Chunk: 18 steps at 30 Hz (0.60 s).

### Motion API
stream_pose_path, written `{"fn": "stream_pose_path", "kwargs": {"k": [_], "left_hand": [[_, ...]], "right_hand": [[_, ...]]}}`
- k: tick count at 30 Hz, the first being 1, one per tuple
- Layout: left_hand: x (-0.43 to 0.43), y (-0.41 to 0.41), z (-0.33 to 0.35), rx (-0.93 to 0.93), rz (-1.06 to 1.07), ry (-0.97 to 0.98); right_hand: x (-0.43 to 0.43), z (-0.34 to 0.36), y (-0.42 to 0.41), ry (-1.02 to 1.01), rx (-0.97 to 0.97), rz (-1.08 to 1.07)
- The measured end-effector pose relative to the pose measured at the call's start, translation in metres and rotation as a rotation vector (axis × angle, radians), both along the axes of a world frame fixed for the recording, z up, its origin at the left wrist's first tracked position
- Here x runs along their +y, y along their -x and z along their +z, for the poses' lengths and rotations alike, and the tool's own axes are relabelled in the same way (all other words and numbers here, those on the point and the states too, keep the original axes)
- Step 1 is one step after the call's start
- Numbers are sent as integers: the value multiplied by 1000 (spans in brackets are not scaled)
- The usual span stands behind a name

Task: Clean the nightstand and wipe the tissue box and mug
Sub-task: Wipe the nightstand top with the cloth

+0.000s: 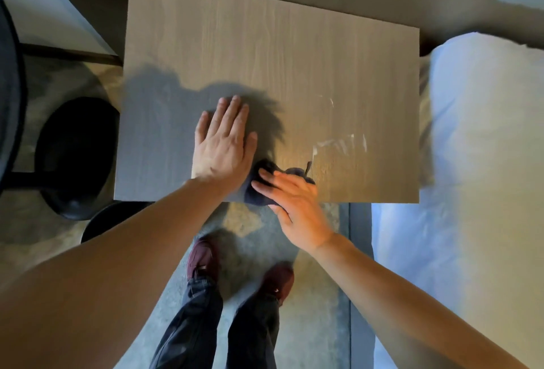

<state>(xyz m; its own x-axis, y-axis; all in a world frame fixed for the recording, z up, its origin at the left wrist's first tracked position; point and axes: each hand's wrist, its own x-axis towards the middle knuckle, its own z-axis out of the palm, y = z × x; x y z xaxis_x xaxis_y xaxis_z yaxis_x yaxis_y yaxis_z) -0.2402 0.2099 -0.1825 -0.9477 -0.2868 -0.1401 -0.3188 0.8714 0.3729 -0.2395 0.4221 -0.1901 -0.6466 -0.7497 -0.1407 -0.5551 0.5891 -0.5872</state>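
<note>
Wood nightstand (294,44): left hand (223,145) flat; right hand (297,209) on cloth (255,194).

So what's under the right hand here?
A crumpled dark blue cloth, pressed onto the light wooden nightstand top at its front edge. The right hand covers the cloth's middle, so anything beneath that is hidden.

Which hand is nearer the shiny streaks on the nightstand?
Right. The right hand, pressing on the cloth, lies just in front and to the left of the streaks. The left hand lies flat on the nightstand, farther to their left.
</note>
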Motion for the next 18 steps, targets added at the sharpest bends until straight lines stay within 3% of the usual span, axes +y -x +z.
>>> {"fn": "stream_pose_path", "kwargs": {"k": [3, 8, 12, 16, 18], "left_hand": [[8, 2, -6, -58, 2, 96], [12, 2, -12, -79, -3, 171], [12, 3, -14, -79, 7, 192], [13, 3, -14, -78, 12, 199], [12, 4, -14, -82, 13, 202]], "right_hand": [[11, 9, -4, 41, -134, -5], [31, 60, 34, 124, -816, -218], [30, 76, 106, 333, -606, -403], [5, 64, 202, 151, -163, -251], [-12, 50, 234, 28, -34, -157]]}}
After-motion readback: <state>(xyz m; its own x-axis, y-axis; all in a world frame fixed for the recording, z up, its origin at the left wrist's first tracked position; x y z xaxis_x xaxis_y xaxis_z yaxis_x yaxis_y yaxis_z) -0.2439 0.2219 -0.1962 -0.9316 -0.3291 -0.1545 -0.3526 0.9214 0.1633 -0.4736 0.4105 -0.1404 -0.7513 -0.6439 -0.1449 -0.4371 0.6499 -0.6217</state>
